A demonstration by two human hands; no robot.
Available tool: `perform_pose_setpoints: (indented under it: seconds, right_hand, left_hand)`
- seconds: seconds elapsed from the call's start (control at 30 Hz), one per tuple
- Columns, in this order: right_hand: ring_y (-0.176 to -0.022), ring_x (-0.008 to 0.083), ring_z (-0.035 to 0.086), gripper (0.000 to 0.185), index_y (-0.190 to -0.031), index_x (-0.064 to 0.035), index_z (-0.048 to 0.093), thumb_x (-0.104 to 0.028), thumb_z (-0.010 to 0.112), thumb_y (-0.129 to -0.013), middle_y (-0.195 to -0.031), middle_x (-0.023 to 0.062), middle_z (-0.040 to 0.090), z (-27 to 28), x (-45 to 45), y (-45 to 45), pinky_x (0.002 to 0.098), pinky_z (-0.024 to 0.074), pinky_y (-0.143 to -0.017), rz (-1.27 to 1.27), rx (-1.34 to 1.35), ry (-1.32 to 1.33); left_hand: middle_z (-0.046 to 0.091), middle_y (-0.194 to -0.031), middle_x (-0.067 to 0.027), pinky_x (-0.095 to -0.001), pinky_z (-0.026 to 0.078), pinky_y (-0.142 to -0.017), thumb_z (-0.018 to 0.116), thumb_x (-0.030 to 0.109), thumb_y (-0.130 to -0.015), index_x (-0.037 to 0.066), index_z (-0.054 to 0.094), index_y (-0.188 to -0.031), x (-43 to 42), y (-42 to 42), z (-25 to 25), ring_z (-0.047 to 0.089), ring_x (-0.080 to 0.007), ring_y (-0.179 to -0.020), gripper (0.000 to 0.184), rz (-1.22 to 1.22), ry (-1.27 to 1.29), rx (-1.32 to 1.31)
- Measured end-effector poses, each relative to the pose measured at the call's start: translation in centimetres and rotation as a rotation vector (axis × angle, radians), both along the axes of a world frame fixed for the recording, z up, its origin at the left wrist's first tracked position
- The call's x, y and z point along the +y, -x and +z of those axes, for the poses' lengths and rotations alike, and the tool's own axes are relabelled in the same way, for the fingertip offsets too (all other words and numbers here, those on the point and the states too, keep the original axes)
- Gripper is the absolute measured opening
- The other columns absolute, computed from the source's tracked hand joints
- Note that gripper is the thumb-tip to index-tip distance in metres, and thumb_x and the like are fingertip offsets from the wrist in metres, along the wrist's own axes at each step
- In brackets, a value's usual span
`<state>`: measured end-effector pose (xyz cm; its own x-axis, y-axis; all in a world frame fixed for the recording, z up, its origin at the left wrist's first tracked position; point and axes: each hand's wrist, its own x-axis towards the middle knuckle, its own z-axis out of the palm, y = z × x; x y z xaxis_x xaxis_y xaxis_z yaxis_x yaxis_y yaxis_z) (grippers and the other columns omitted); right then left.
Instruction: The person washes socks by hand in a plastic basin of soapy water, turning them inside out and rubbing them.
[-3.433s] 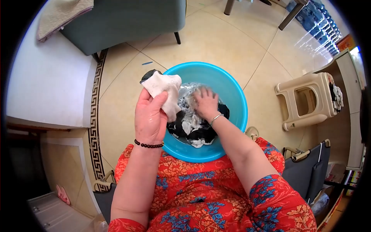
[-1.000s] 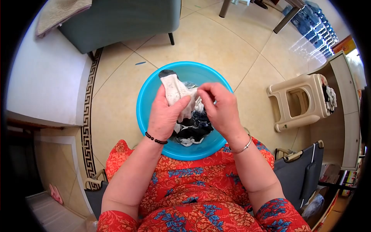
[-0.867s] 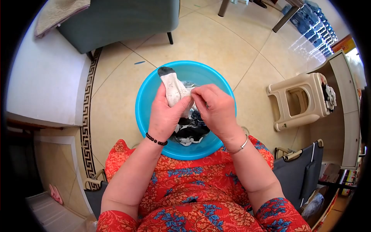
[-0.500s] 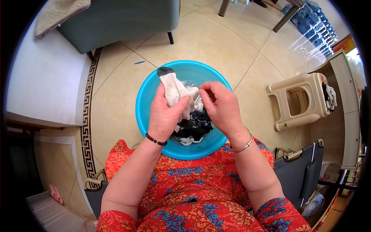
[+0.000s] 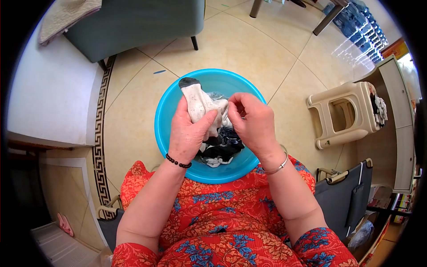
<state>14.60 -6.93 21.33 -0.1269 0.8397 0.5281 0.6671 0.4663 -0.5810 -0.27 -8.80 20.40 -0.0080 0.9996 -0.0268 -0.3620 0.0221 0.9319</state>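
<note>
A white sock (image 5: 198, 103) with a dark grey toe and small dark specks is raised over the blue basin (image 5: 167, 115). My left hand (image 5: 190, 133) is closed round its lower left side, thumb across the fabric. At the sock's right edge, my right hand (image 5: 252, 122) pinches the cloth between thumb and fingertips. Black and white wet clothes (image 5: 221, 149) lie in water at the bottom of the basin, partly hidden by my hands.
A beige plastic stool (image 5: 342, 113) lies on its side at the right, with cloths by its seat. A grey-green sofa (image 5: 147, 26) is at the upper left. Dark folding-chair parts (image 5: 340, 196) flank my lap. Water bottles (image 5: 360, 31) stand at the upper right.
My right hand has come out of the basin's water up to the sock. The sock, in my left hand, now has its dark toe pointing up. Over the last second both hands have barely moved.
</note>
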Motion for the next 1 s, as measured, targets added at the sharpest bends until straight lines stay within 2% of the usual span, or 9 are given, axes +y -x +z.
perform_pose_setpoints:
  seconds: [0.07,0.27,0.33,0.37,0.43,0.63,0.73,0.83,1.0]
  right_hand:
    - [-0.065,0.0267,0.061,0.006,-0.078,-0.0074,0.061,-0.01,0.065,-0.075,-0.073,0.0089,0.062,0.0,0.1,0.1,0.0353,0.0479,-0.055,0.038,0.064,0.018]
    - [-0.066,0.0256,0.061,0.007,-0.079,-0.0078,0.062,-0.01,0.066,-0.074,-0.073,0.008,0.062,0.1,-0.1,0.3,0.0344,0.0482,-0.055,0.117,-0.129,-0.148]
    - [-0.064,0.0264,0.061,0.007,-0.079,-0.0073,0.062,-0.011,0.066,-0.074,-0.071,0.0083,0.061,0.1,-0.2,0.3,0.0343,0.0483,-0.055,0.08,-0.143,-0.107]
    - [-0.064,0.0264,0.061,0.007,-0.079,-0.0073,0.062,-0.011,0.066,-0.074,-0.071,0.0083,0.061,0.0,-0.2,0.3,0.0343,0.0483,-0.055,0.078,-0.142,-0.108]
    - [-0.061,0.0273,0.061,0.008,-0.078,-0.0057,0.061,-0.011,0.065,-0.074,-0.069,0.0098,0.061,-0.2,-0.2,0.2,0.0349,0.048,-0.054,0.002,-0.002,0.043]
    - [-0.06,0.0278,0.061,0.008,-0.079,-0.0041,0.06,-0.012,0.061,-0.08,-0.069,0.0128,0.061,-0.1,0.7,-0.7,0.0358,0.0471,-0.054,-0.083,0.248,0.283]
    - [-0.062,0.0288,0.061,0.008,-0.081,-0.004,0.06,-0.011,0.058,-0.083,-0.068,0.0132,0.061,0.0,0.6,-1.1,0.0361,0.047,-0.055,0.048,0.354,0.403]
    - [-0.064,0.0297,0.061,0.007,-0.082,-0.0033,0.06,-0.01,0.058,-0.084,-0.07,0.0142,0.061,0.2,0.3,-1.0,0.0361,0.047,-0.057,0.055,0.153,0.385]
    - [-0.065,0.03,0.061,0.007,-0.083,-0.0029,0.06,-0.01,0.061,-0.082,-0.073,0.0133,0.061,0.7,0.3,-0.3,0.0355,0.0475,-0.058,0.076,0.238,0.194]
  left_hand:
    - [0.059,-0.107,-0.0057,-0.0244,0.05,-0.076,0.063,0.001,-0.082,0.002,0.042,-0.127,0.0,0.0,0.0,0.06,-0.0129,-0.094,0.049,0.019,-0.005,-0.03]
    - [0.06,-0.107,-0.0052,-0.0248,0.05,-0.076,0.063,0.002,-0.082,0.002,0.042,-0.128,-0.1,-0.1,-0.5,0.059,-0.0117,-0.091,0.05,0.028,-0.064,0.146]
    - [0.06,-0.106,-0.0046,-0.0252,0.05,-0.077,0.063,0.002,-0.082,0.001,0.041,-0.129,0.0,-0.2,-0.8,0.059,-0.0117,-0.092,0.053,0.082,-0.133,0.399]
    - [0.06,-0.106,-0.0046,-0.0252,0.05,-0.077,0.063,0.002,-0.082,0.001,0.041,-0.129,-0.1,-0.2,-0.6,0.059,-0.0117,-0.092,0.053,0.081,-0.135,0.4]
    - [0.06,-0.107,-0.0046,-0.0255,0.049,-0.078,0.062,0.001,-0.082,0.001,0.04,-0.131,-0.3,-0.4,0.1,0.059,-0.0122,-0.094,0.053,0.023,-0.037,0.277]
    - [0.056,-0.114,-0.0059,-0.0266,0.049,-0.083,0.056,-0.004,-0.083,0.002,0.035,-0.134,-0.2,-0.2,0.0,0.057,-0.0134,-0.101,0.055,-0.011,-0.079,0.079]
    - [0.054,-0.117,-0.006,-0.0275,0.049,-0.086,0.054,-0.006,-0.084,0.002,0.033,-0.136,-0.1,-0.2,-0.1,0.057,-0.0145,-0.104,0.057,-0.021,-0.081,0.043]
    - [0.054,-0.117,-0.006,-0.028,0.048,-0.088,0.053,-0.006,-0.084,0.003,0.032,-0.136,-0.1,-0.3,-0.1,0.056,-0.0148,-0.106,0.057,-0.019,-0.087,0.033]
    - [0.054,-0.117,-0.0057,-0.0278,0.047,-0.089,0.052,-0.007,-0.084,0.003,0.032,-0.136,-0.2,-0.2,-0.1,0.056,-0.0144,-0.107,0.057,-0.029,-0.072,0.008]
